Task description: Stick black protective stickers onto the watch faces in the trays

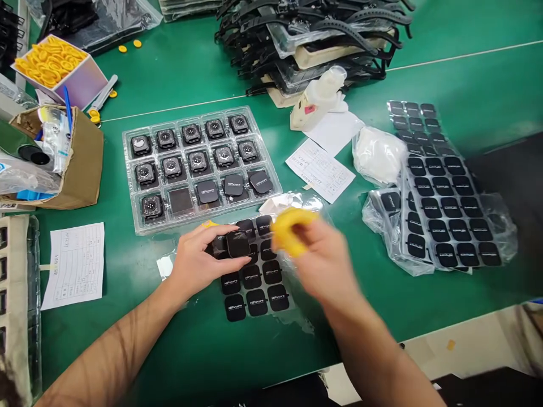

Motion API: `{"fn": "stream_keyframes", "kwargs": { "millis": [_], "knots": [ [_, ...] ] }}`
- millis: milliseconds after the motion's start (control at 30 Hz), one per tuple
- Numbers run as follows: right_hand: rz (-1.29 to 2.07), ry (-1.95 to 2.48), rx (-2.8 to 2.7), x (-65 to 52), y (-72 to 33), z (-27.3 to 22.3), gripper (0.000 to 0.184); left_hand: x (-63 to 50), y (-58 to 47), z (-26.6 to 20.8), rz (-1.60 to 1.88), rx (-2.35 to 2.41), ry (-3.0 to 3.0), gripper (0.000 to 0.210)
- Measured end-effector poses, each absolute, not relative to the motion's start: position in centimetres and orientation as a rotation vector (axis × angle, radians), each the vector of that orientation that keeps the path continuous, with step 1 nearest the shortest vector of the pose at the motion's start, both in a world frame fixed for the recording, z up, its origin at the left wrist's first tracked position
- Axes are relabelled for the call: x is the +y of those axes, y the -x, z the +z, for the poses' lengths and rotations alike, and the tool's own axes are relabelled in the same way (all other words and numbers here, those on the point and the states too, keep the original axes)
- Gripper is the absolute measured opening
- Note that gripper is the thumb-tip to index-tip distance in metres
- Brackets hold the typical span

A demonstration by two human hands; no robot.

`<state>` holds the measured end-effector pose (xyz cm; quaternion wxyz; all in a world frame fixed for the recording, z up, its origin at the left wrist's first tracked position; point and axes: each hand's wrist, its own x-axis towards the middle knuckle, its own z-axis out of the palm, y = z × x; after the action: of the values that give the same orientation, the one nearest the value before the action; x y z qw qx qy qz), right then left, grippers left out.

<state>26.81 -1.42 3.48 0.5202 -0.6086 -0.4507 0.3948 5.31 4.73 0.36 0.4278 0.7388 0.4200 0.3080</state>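
My left hand (199, 257) grips a black smartwatch case (238, 244) between thumb and fingers, its dark glossy face turned up. A yellow finger cot covers one of its fingertips. Under the watch lies a clear sheet of black HiFuture screen films (257, 302). My right hand (324, 257), smeared by motion, hovers over the sheet's right side. Yellow finger cots cover its curled fingers; whether they hold anything cannot be made out. Beyond both hands, a clear plastic tray (203, 222) carries several watch cases, most with sensor backs up, and three loose films in its front row.
Film sheets (449, 209) and a wad of white cloth (377, 154) lie to the right. Behind stand a white bottle (316, 99) and stacked trays with black straps (314, 39). A cardboard box (87, 164) and a box of yellow finger cots (80, 85) stand left.
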Motion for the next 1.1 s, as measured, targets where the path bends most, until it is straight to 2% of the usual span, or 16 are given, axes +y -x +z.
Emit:
{"fn": "stream_keyframes", "kwargs": {
  "millis": [67, 133, 233, 333, 600, 667, 833, 967, 1100],
  "knots": [
    [0.888, 1.475, -1.01, -1.7, -30.1, 3.5, 0.028, 4.7, -5.3, 0.5, 0.744, 1.051, -1.79, 0.042],
    [0.675, 1.707, -1.087, -1.6, -32.8, 2.5, 0.034, 4.7, -5.3, 0.5, 0.73, 1.04, -1.764, 0.043],
    [0.378, 1.955, -1.177, -0.3, -34.1, 0.3, 0.027, 4.8, -5.3, 0.5, 0.739, 1.03, -1.789, 0.043],
    [0.311, 1.953, -1.388, 1.2, -32.7, -0.9, 0.02, 4.9, -5.4, 0.5, 0.764, 1.012, -1.845, 0.04],
    [-0.109, 1.701, -1.476, -0.7, -29.1, 4.4, 0.017, 4.8, -5.5, 0.4, 0.817, 0.966, -1.888, 0.039],
    [-0.063, 1.59, -1.659, -1.1, -28.0, 4.8, 0.018, 4.8, -5.4, 0.4, 0.81, 0.978, -1.89, 0.04],
    [0.364, 1.286, -2.069, -0.6, -25.7, 3.2, 0.007, 4.8, -5.4, 0.4, 0.765, 0.953, -1.962, 0.039],
    [0.306, 1.26, -2.055, -0.4, -25.7, 2.2, 0.015, 4.7, -5.5, 0.4, 0.793, 0.92, -1.974, 0.038],
    [0.239, 1.364, -1.964, -0.6, -26.3, 2.0, 0.014, 4.6, -5.5, -0.1, 0.859, 0.96, -1.967, 0.035]
  ]
}}
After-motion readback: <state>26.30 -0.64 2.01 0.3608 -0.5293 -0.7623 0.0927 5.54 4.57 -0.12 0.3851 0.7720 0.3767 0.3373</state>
